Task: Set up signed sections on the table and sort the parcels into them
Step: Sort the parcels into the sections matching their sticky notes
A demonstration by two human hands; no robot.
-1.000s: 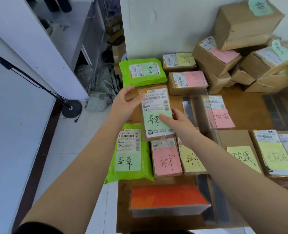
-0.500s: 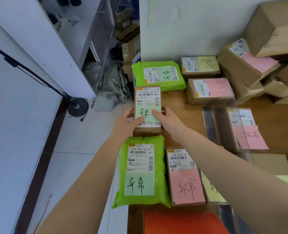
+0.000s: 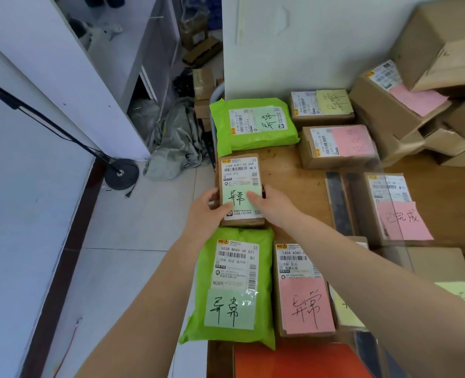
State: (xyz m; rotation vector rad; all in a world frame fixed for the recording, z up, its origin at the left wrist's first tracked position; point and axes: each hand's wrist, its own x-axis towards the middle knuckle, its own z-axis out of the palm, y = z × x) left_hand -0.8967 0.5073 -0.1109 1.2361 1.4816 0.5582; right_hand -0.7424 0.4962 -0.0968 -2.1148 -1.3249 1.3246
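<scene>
**Both hands on a small box at the tabletop's left edge**

The left hand (image 3: 204, 214) and right hand (image 3: 273, 207) grip one small box (image 3: 241, 186) from opposite sides. The left thumb lies on the lower left of its green note (image 3: 241, 199); the right thumb lies on the note's right part. The remaining fingers of each hand curl around the box's side edges and are mostly hidden. The box lies flat on the tabletop (image 3: 280, 170), its shipping label facing up.

Positions relative to the fingers:

- Just beyond the box: a green bag (image 3: 250, 125) with a green note.
- Just nearer than the fingers, touching or almost touching the box's near end: a second green bag (image 3: 231, 285) with a green note.
- Nearer and to the right, under the right forearm: a box with a pink note (image 3: 303, 293).
- Beyond and to the right: a box with a yellow note (image 3: 321, 105) and, just nearer, another with a pink note (image 3: 337, 145).
- Well to the right: a box under a clear sheet, with a pink note (image 3: 398, 205).
- Far right, beyond: stacked cartons (image 3: 417, 110).
- Nearest edge: an orange item (image 3: 294, 361).
</scene>
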